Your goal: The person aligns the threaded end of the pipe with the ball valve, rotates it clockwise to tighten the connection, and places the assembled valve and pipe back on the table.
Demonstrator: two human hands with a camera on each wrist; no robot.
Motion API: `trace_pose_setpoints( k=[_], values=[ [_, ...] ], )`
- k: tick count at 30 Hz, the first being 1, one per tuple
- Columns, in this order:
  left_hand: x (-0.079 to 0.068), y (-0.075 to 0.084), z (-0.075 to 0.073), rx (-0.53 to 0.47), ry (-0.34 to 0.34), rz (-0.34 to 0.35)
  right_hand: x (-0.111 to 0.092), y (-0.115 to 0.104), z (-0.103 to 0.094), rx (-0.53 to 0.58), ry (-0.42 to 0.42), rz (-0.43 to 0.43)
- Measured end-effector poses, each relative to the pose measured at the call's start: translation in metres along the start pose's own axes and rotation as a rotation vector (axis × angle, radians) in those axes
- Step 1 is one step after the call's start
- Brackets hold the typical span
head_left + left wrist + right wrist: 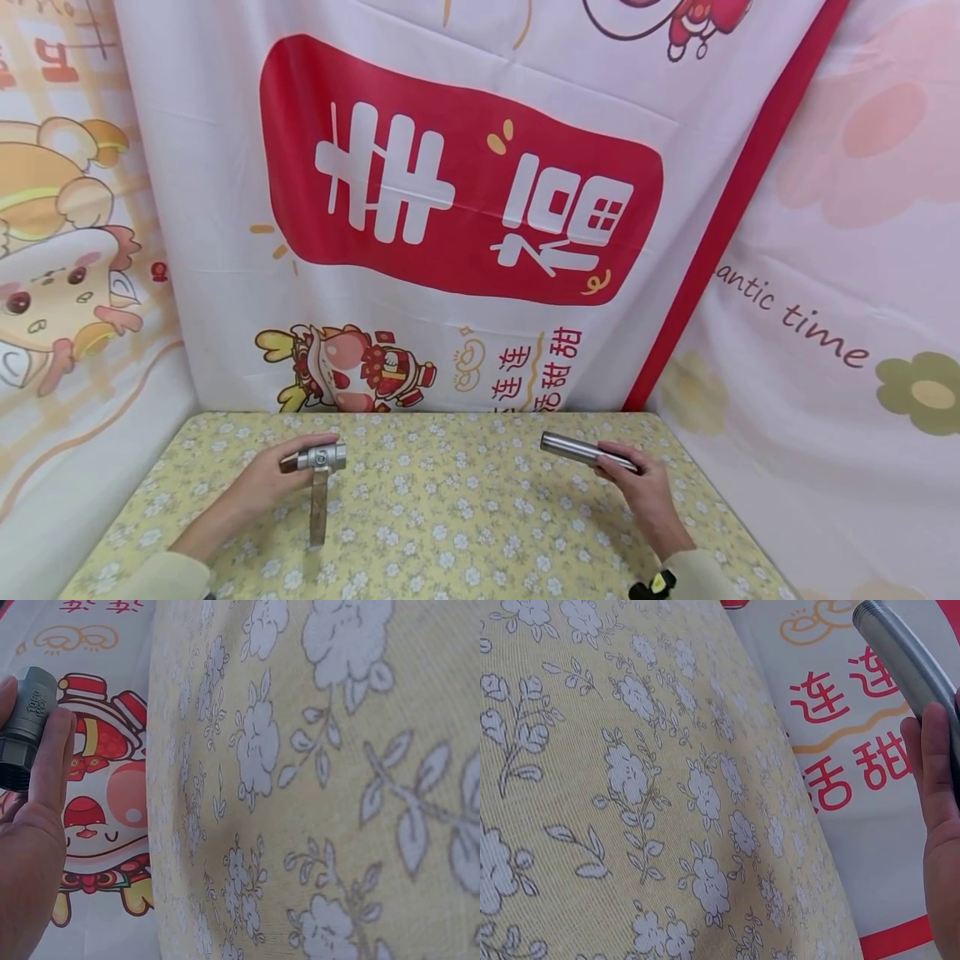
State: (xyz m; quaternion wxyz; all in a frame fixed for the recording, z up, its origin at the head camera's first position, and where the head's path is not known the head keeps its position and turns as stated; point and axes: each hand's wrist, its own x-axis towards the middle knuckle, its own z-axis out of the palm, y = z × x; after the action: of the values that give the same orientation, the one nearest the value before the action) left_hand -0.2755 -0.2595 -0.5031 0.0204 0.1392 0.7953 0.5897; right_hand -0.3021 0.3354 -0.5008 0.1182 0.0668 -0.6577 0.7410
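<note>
On the left, my left hand [281, 467] grips a metal ball valve [322, 457] above the table. Its lever handle [318, 508] hangs down toward me, and the valve's hexagonal end points right. In the left wrist view the grey valve body [34, 705] with raised lettering sits between thumb and fingers. Over on the right, my right hand [637, 479] holds a straight steel pipe [573, 447] by its near end. The far end of the pipe points left and away from me. Threads [868, 610] show at that tip in the right wrist view. Valve and pipe are well apart.
A yellow floral cloth covers the table [442, 508] under both hands. Behind it hangs a white and red printed curtain [450, 350]. More printed fabric stands close at the left [90, 400] and right [810, 433] sides.
</note>
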Motion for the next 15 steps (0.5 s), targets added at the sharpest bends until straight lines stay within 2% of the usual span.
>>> trace_pose_setpoints(
  k=[15],
  values=[
    [0.001,0.011,0.014,-0.02,0.026,-0.002,-0.006,-0.005,0.02,-0.053,-0.043,0.015]
  ],
)
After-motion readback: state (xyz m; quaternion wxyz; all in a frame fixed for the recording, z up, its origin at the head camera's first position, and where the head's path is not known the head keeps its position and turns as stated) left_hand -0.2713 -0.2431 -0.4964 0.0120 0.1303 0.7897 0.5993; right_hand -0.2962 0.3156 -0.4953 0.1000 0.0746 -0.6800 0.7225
